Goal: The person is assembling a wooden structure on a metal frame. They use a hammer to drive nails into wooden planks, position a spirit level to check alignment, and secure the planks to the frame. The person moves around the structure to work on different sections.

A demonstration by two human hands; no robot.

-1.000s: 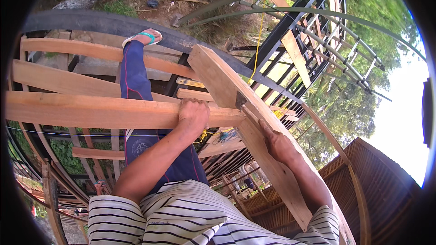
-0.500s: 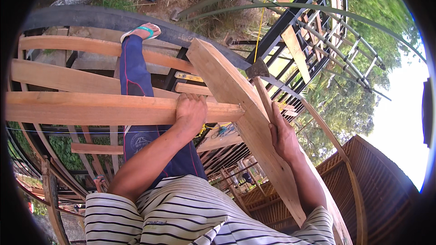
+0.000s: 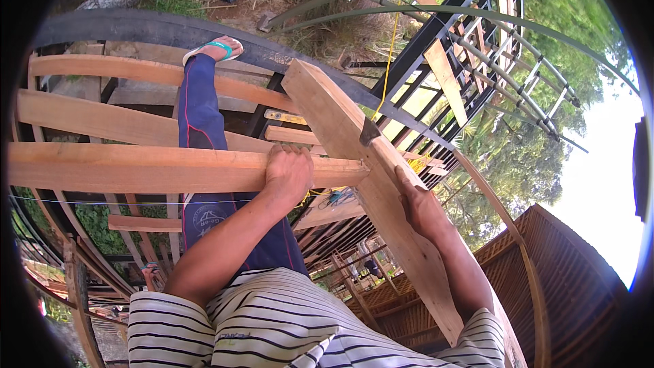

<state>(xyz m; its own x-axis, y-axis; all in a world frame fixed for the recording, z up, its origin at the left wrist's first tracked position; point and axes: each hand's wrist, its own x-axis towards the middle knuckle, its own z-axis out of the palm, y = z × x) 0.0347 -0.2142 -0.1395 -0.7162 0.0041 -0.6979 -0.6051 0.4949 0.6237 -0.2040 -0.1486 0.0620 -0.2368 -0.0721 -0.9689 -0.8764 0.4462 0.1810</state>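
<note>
1. Around the work, seen from the middle of the view: a sandalled foot point(image 3: 221, 49) and a dark curved rail point(image 3: 136, 31) at 10 to 11 o'clock, a yellow cord point(image 3: 388, 61) at 1, a ladder-like frame point(image 3: 535, 85) at 2, a brown roof point(image 3: 565, 272) at 4.
2. The thick slanted beam point(image 3: 415, 259) stands across the end of the level beam point(image 3: 136, 167); a trousered leg point(image 3: 203, 109) passes beneath the latter, and the right forearm point(image 3: 466, 272) overlaps the former.
3. The level beam's long axis runs from 9 o'clock to the centre; the slanted one's, from 11 to 5.
4. The dark-headed tool point(image 3: 370, 133) is just off centre towards 2 o'clock, at the slanted beam's upper face, its handle running from the hand towards 11. Whether its head touches wood, I cannot tell.
5. Left hand point(image 3: 289, 174): fingers wrapped over the level beam. Right hand point(image 3: 422, 212): closed around the tool's handle, partly hidden.
6. Counted: two hands, one tool, one yellow level point(image 3: 285, 117), two long planks at 10 o'clock beyond the level beam.
</note>
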